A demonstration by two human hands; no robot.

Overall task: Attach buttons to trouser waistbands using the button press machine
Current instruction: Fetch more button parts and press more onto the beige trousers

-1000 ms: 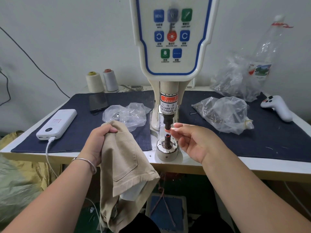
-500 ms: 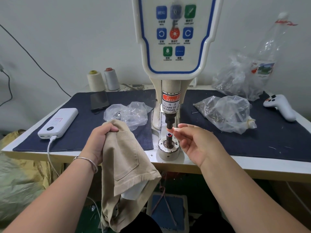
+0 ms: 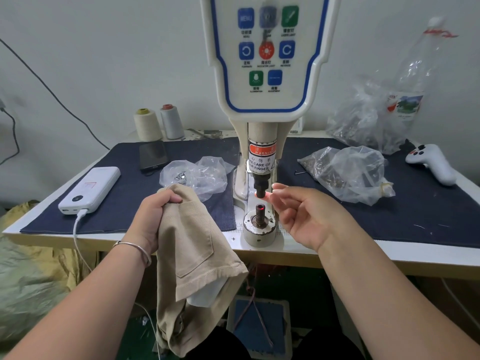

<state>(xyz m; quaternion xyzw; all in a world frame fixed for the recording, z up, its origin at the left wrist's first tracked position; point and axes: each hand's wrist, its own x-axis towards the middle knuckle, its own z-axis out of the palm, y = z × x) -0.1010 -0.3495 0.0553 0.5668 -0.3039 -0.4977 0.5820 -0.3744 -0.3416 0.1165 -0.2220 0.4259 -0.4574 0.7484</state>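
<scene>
Right hand (image 3: 304, 216): fingers loosely spread, tips at the upper punch (image 3: 260, 187); pinch risk.
Left hand (image 3: 153, 216): grips trousers (image 3: 192, 255) off the bench (image 3: 389, 248).
Lower die (image 3: 259, 216): uncovered; mis-set likely.

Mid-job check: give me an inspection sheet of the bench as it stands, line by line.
Surface: table under a navy mat.
Job's things: trousers hang off the table edge; press with nothing on its lower die.
Clutter: three bags, power bank, phone, two spools, controller, bottle.
Grips: left hand grips the trousers; right hand has fingertips at the upper die.
Cables: white lead in the power bank; black wire on the wall.
Surroundings: sacks at left.
</scene>
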